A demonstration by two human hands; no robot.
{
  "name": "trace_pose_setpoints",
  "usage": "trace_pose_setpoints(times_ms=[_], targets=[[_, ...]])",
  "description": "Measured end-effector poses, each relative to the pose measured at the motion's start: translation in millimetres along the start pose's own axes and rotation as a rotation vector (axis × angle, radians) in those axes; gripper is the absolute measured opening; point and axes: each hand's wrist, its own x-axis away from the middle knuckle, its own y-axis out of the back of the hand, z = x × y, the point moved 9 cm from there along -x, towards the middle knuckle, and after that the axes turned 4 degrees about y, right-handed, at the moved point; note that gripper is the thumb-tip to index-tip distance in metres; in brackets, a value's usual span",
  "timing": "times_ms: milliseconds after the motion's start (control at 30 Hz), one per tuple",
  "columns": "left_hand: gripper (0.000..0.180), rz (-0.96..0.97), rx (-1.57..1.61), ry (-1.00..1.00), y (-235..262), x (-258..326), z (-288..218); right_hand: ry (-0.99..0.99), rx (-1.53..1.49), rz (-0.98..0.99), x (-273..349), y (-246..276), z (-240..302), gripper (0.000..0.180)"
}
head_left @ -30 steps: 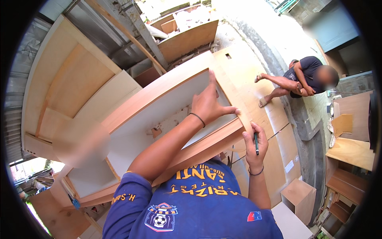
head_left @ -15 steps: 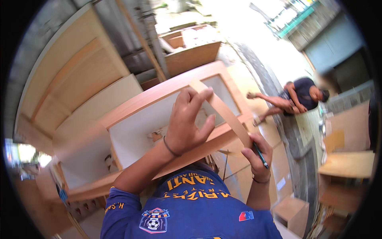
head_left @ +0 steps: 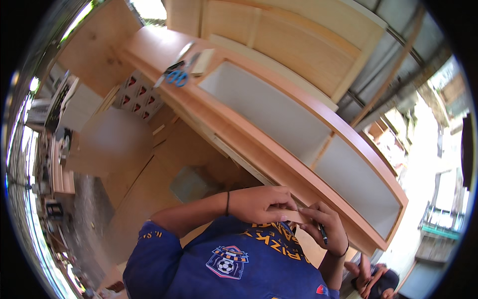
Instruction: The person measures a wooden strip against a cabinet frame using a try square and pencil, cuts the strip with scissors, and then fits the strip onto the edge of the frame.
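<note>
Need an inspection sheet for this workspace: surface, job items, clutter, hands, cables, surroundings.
Surface: wooden cabinet with pale-lined, open recesses
Job items: wood-toned strip held between both hands; dark pen or pencil in the right hand
Clutter: blue-handled scissors and a pale flat wood piece on the cabinet's far-left part
Hands: left hand and right hand close together, both gripping the strip
Cables: nothing seen
Surroundings: large framed plywood panel behind the cabinet; another person at lower right
</note>
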Motion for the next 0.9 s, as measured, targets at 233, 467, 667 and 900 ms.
trace_pose_setpoints(times_ms=[233,467,667,900], targets=[[0.030,-0.288,0.643,0.345,26,119,80,0.191,-0.001,0.294,-116,-74,30,0.030],[0.033,-0.515,1.027,0.126,23,187,122,0.516,0.112,0.515,-196,-144,68,0.033],[0.031,-0.686,1.186,0.112,-16,208,162,0.642,0.243,0.341,-341,-177,82,0.030],[0.029,-1.013,1.133,0.168,-24,255,178,0.770,0.780,0.037,-488,-222,82,0.051]])
